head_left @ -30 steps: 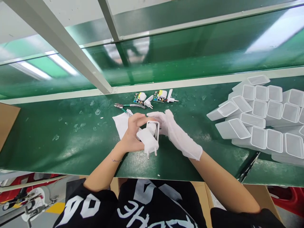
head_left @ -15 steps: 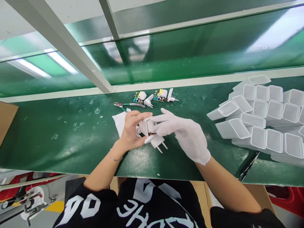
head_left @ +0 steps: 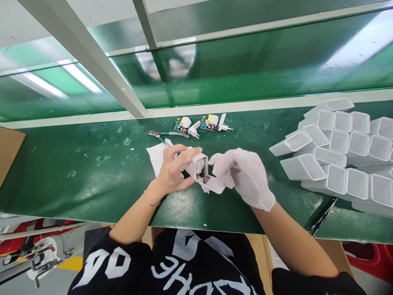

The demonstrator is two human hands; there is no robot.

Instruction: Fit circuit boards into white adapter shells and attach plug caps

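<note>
My bare left hand [head_left: 173,168] is closed around a white charger housing [head_left: 201,160], whose open end points right. Inside that opening a white block shows, with red and dark wires [head_left: 205,177] leading out below it. The wires run to a white plug cap [head_left: 216,185], which hangs tilted just outside the opening. My right hand [head_left: 247,178], in a white glove, has its fingers curled at the right side of the cap and appears to pinch it. The cap's prongs are hidden from sight. White cloth or paper [head_left: 155,157] lies beside my left hand.
Two circuit boards with white plugs, one left [head_left: 183,124] and one right [head_left: 210,122], lie beyond my hands. Pliers [head_left: 168,134] rest left of them. Several white housings [head_left: 337,141] are piled at the right. A cardboard box [head_left: 10,151] stands far left.
My right fingers have left the housing's side and curled at the plug cap. The housing has turned so its opening shows, and the prongs are no longer visible.
</note>
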